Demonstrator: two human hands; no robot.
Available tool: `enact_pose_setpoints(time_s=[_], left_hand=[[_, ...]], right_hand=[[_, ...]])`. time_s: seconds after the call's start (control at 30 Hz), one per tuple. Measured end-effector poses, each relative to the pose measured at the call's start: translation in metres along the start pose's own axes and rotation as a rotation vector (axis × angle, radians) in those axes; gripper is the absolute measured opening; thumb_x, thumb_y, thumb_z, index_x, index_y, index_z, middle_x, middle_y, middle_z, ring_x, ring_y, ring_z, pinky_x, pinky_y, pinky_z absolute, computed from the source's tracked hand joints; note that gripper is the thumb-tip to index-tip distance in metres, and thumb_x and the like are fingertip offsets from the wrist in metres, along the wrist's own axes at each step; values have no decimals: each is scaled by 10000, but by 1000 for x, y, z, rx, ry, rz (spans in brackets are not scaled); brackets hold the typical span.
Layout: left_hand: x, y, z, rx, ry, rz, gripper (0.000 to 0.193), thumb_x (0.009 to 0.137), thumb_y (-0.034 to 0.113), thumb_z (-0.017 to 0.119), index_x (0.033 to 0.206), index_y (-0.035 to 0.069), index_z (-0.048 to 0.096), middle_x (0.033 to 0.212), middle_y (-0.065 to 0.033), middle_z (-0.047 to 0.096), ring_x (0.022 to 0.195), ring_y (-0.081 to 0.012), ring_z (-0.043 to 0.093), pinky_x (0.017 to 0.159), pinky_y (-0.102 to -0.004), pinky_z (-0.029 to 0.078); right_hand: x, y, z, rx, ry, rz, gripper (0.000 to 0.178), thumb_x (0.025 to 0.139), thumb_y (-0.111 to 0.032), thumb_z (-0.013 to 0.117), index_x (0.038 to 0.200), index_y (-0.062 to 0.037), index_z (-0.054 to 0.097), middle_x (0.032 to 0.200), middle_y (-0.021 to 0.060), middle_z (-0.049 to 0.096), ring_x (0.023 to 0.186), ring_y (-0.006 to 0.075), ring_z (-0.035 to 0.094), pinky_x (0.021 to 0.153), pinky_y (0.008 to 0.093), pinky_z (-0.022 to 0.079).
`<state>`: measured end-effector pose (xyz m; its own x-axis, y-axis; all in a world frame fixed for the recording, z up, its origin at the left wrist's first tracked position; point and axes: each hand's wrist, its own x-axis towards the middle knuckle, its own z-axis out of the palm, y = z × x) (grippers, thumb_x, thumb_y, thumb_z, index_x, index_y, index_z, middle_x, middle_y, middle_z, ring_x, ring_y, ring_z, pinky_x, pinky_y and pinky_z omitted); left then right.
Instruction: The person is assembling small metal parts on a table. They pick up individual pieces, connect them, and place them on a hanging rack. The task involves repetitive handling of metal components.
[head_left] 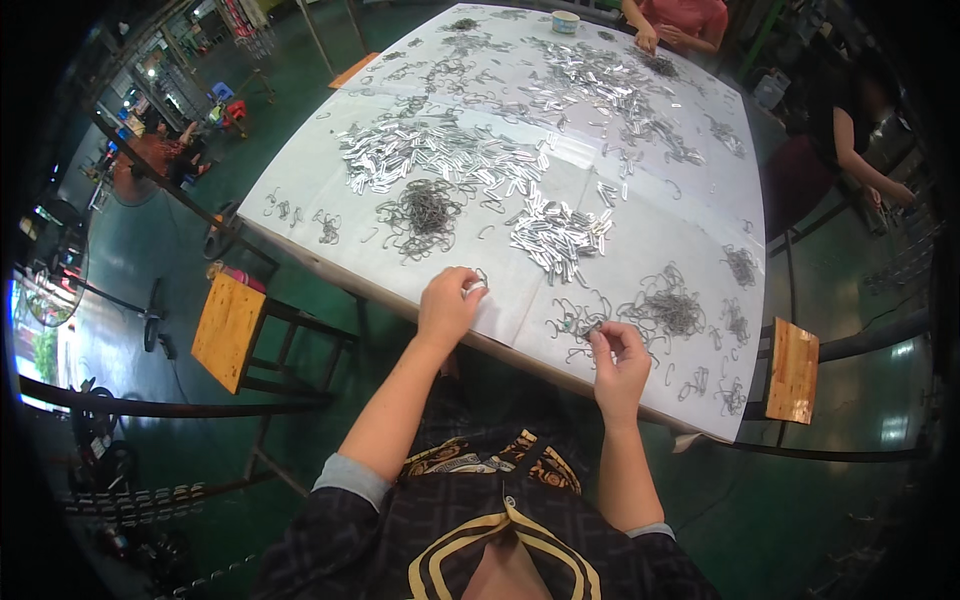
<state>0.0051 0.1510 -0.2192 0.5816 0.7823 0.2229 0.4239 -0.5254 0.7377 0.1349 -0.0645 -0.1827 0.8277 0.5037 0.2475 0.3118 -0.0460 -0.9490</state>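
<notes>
My left hand (447, 308) is closed in a pinch just above the near edge of the table (385, 280). A small bent wire hook (482, 275) shows at its fingertips, and the fingers partly hide it. To the right, my right hand (620, 368) pinches at a loose cluster of grey wire hooks (570, 325), thumb and forefinger close together; what lies between them is small and partly covered. Beside that cluster sits a denser heap of hooks (675, 310). Short shiny metal strips (560, 238) lie piled beyond my hands, with a dark tangle of hooks (425, 210) to their left.
A wider spread of metal strips (400, 155) covers the table's middle left. Across the table a person in red (690, 20) handles another heap; a small tub (565, 22) stands nearby. Wooden stools (228, 335) flank the table. Another person in dark clothes (845, 130) is at the right.
</notes>
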Motion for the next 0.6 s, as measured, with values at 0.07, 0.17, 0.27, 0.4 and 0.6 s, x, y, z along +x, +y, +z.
enact_pose_setpoints(time_s=[0.07, 0.17, 0.27, 0.4, 0.6], left_hand=[[6, -20, -6, 157, -48, -1, 104, 772, 100, 687, 845, 31, 659, 851, -140, 635, 811, -319, 623, 728, -405, 501], [14, -45, -17, 256, -63, -10, 86, 772, 89, 677, 836, 37, 656, 868, -135, 622, 830, -331, 620, 739, -417, 500], [21, -43, -20, 307, -37, 65, 56, 773, 74, 653, 819, 41, 655, 874, -123, 613, 831, -321, 615, 736, -412, 503], [38, -31, -8, 301, -78, 531, 53, 761, 62, 607, 776, 50, 656, 872, -86, 620, 834, -284, 609, 725, -381, 514], [59, -26, 6, 633, -344, 707, 74, 720, 68, 593, 769, 59, 647, 809, -57, 606, 822, -233, 604, 699, -336, 529]], right_hand=[[4, 0, -5, 3, 25, -21, 83, 822, -2, 664, 881, 37, 622, 844, 93, 630, 748, 161, 627, 716, 269, 505], [9, 1, -12, 22, 63, -25, 76, 824, 11, 658, 879, 41, 616, 853, 90, 623, 759, 154, 624, 718, 265, 509], [10, 1, -17, 27, 94, -12, 70, 825, 19, 653, 876, 43, 612, 848, 86, 615, 760, 149, 620, 717, 261, 509], [13, 2, -17, 50, 94, -11, 67, 824, 22, 653, 872, 42, 610, 845, 81, 609, 754, 143, 610, 711, 256, 507], [12, -9, -17, 7, 61, -85, 68, 820, 21, 662, 867, 34, 615, 847, 76, 611, 750, 137, 602, 704, 256, 504]])
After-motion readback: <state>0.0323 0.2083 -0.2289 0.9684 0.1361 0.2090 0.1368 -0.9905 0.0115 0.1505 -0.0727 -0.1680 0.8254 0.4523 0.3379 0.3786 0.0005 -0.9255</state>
